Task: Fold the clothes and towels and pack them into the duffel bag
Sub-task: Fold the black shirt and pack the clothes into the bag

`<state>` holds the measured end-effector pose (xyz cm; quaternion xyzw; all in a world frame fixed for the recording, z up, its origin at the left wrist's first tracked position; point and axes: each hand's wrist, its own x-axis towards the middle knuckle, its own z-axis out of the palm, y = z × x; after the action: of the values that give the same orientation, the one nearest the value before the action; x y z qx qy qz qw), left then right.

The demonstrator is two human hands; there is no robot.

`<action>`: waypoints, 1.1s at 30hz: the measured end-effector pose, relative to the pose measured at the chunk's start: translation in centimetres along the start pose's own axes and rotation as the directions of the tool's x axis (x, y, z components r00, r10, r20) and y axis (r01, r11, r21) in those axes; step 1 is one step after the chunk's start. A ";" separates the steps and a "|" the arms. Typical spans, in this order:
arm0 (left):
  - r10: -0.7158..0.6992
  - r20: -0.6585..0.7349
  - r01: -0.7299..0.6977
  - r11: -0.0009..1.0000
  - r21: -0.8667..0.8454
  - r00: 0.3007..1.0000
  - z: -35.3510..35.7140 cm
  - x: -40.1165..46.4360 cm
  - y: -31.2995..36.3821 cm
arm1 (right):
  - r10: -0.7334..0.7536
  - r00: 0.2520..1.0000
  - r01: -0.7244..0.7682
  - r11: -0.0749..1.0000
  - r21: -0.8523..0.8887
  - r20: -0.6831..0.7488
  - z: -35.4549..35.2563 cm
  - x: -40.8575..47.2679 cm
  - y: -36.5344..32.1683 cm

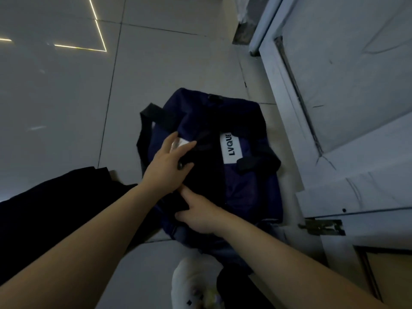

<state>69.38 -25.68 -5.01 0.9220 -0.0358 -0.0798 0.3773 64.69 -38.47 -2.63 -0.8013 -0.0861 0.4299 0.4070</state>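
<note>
The navy duffel bag lies at frame centre on the tiled floor, its long axis running top to bottom. The left hand, fingers spread, presses a white cloth into its dark opening. Just below, the right hand rests on the opening's edge; whether it grips is unclear.

Navy duffel bag on tiled floor, white label, black garment at opening
</note>
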 end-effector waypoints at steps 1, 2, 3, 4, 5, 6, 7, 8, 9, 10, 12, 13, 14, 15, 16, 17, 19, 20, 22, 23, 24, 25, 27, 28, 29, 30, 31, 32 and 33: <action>-0.034 -0.008 0.035 0.999 0.015 0.999 -0.1 -0.3 -0.9 | -0.030 0.999 0.030 0.999 -0.010 -0.029 0.3 -0.1 0.0; -0.078 -0.022 0.078 0.997 0.012 0.997 -0.3 -0.6 -1.8 | -0.066 0.987 0.058 0.997 -0.057 -0.143 0.1 0.1 0.2; -0.119 -0.028 0.120 0.993 0.005 0.992 -0.6 -0.9 -2.7 | -0.094 0.944 0.050 0.988 -0.146 -0.316 -0.5 0.4 0.7; -0.152 -0.016 0.152 0.988 0.008 0.988 -0.8 -1.1 -3.4 | -0.114 0.867 -0.019 0.965 -0.260 -0.484 -1.5 0.8 1.3; -0.174 0.009 0.174 0.984 0.027 0.985 -1.0 -1.2 -3.9 | -0.108 0.800 -0.141 0.922 -0.359 -0.590 -2.7 1.0 1.9; -0.187 0.036 0.185 0.981 0.050 0.982 -1.0 -1.3 -4.3 | -0.057 0.769 -0.283 0.862 -0.420 -0.636 -3.9 1.3 2.6; -0.193 0.055 0.190 0.980 0.059 0.980 -0.9 -1.4 -4.5 | 0.026 0.765 -0.403 0.798 -0.448 -0.643 -4.9 1.6 3.3; -0.197 0.067 0.193 0.980 0.054 0.978 -0.7 -1.4 -4.6 | 0.102 0.767 -0.478 0.749 -0.459 -0.633 -5.7 1.9 4.0; -0.202 0.075 0.199 0.979 0.045 0.976 -0.4 -1.4 -4.5 | 0.150 0.762 -0.520 0.723 -0.456 -0.630 -6.2 2.1 4.4; -0.213 0.083 0.211 0.977 0.039 0.973 0.0 -1.4 -4.5 | 0.179 0.750 -0.543 0.716 -0.438 -0.637 -6.6 2.4 4.8; -0.248 0.089 0.244 0.968 0.050 0.965 0.5 -1.4 -4.5 | 0.205 0.723 -0.560 0.734 -0.384 -0.660 -7.6 2.8 5.5; -0.263 0.091 0.258 0.964 0.063 0.960 0.7 -1.3 -4.4 | 0.219 0.711 -0.565 0.743 -0.359 -0.668 -8.2 2.8 5.8; -0.275 0.094 0.269 0.960 0.074 0.957 0.9 -1.3 -4.4 | 0.230 0.704 -0.570 0.747 -0.341 -0.672 -8.6 2.8 6.0; -0.282 0.098 0.275 0.958 0.083 0.954 0.9 -1.2 -4.4 | 0.230 0.700 -0.572 0.747 -0.338 -0.676 -8.9 2.7 6.3; -0.288 0.100 0.279 0.956 0.092 0.952 1.0 -1.2 -4.3 | 0.212 0.698 -0.569 0.744 -0.349 -0.684 -9.1 2.7 6.7; -0.292 0.103 0.283 0.954 0.100 0.951 1.0 -1.2 -4.3 | 0.167 0.696 -0.548 0.752 -0.366 -0.699 -9.3 2.7 7.0; -0.297 0.109 0.286 0.952 0.104 0.949 0.9 -1.2 -4.3 | 0.092 0.654 -0.465 0.832 -0.304 -0.751 -9.7 2.4 7.6; -0.293 0.109 0.281 0.953 0.110 0.950 0.9 -1.2 -4.3 | 0.096 0.614 -0.406 0.890 -0.210 -0.783 -10.1 2.1 7.5; -0.274 0.091 0.257 0.953 0.161 0.957 1.0 -1.3 -4.4 | 0.118 0.534 -0.288 0.957 -0.048 -0.837 -11.1 1.4 7.0; -0.265 0.065 0.248 0.948 0.199 0.962 1.0 -1.3 -4.4 | 0.107 0.498 -0.246 0.969 -0.023 -0.861 -11.6 1.2 6.6; -0.265 0.034 0.250 0.941 0.228 0.964 1.0 -1.3 -4.4 | 0.090 0.478 -0.218 0.976 -0.018 -0.874 -12.1 1.2 6.0; -0.269 0.006 0.259 0.934 0.244 0.963 1.1 -1.3 -4.3 | 0.071 0.473 -0.197 0.980 -0.027 -0.878 -12.4 1.3 5.3; -0.286 0.000 0.274 0.920 0.280 0.958 0.9 -1.2 -4.1 | 0.030 0.487 -0.184 0.980 -0.069 -0.873 -13.1 2.0 3.7; -0.297 0.016 0.278 0.912 0.302 0.955 0.7 -1.3 -3.9 | -0.001 0.503 -0.183 0.977 -0.108 -0.864 -13.5 2.5 2.7; -0.308 0.033 0.282 0.906 0.315 0.951 0.5 -1.4 -3.6 | -0.043 0.528 -0.175 0.972 -0.159 -0.848 -13.9 3.1 1.8; -0.320 0.048 0.289 0.903 0.316 0.946 0.4 -1.6 -3.4 | -0.098 0.558 -0.150 0.965 -0.216 -0.824 -14.3 3.7 0.7; -0.333 0.064 0.300 0.905 0.302 0.941 0.4 -2.0 -3.0 | -0.160 0.587 -0.113 0.954 -0.276 -0.794 -14.6 4.2 -0.4; -0.346 0.084 0.311 0.909 0.277 0.935 0.7 -2.5 -2.7 | -0.227 0.612 -0.069 0.939 -0.337 -0.758 -15.0 4.8 -1.5; -0.351 0.105 0.320 0.917 0.237 0.930 1.3 -3.1 -2.3 | -0.291 0.629 -0.036 0.916 -0.400 -0.721 -15.2 5.3 -2.4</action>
<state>66.09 -24.55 -7.11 0.9416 0.0874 -0.2058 0.2520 80.01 -43.11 0.42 -0.9611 -0.0437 -0.0072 0.2726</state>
